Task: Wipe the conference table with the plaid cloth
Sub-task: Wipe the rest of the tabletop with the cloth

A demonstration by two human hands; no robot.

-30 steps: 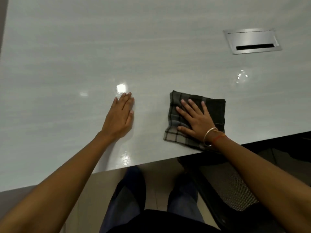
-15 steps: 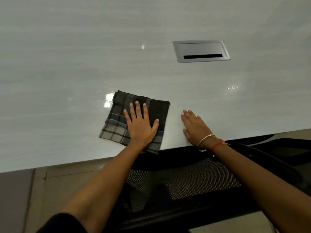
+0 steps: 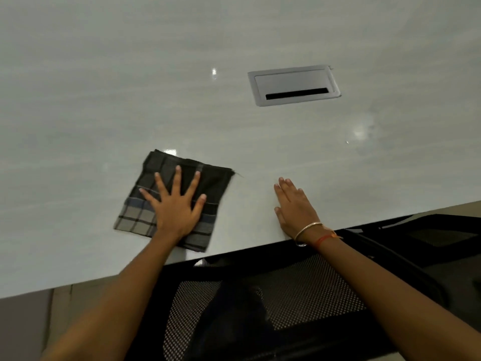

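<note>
Chiefly on view: conference table [image 3: 104, 87], pale grey and glossy with faint streaks. Its far edge and both sides are cut off by the frame. Only the near edge shows, running on a slant.

Item 1: plaid cloth [image 3: 216, 186], folded to a rough square. It lies flat on the table close to the near edge, left of centre. Its far half has dark checks, its near half grey and blue ones. Its middle is hidden beneath the palm, and 1 loose thread sticks out at the far right corner.

Item 2: left hand [image 3: 175, 212], palm down on the cloth, all 5 fingers straight and spread (pressing, not gripping).

Item 3: right hand [image 3: 295, 209], flat on the bare tabletop just right of the cloth and apart from it. The fingers are straight and close together, grasping nothing. The wrist, at the table edge, carries a metal bangle [image 3: 308, 229] and a red thread [image 3: 325, 238].

Item 4: cable hatch [image 3: 292, 84], grey metal, set into the table well beyond the right hand. The inside of its black slot cannot be made out.

Item 5: mesh chair [image 3: 286, 295], black, below the table edge and cut off at the bottom and right. The shapes behind the mesh are too dim to identify.

Both forearms leave the frame at the bottom.
</note>
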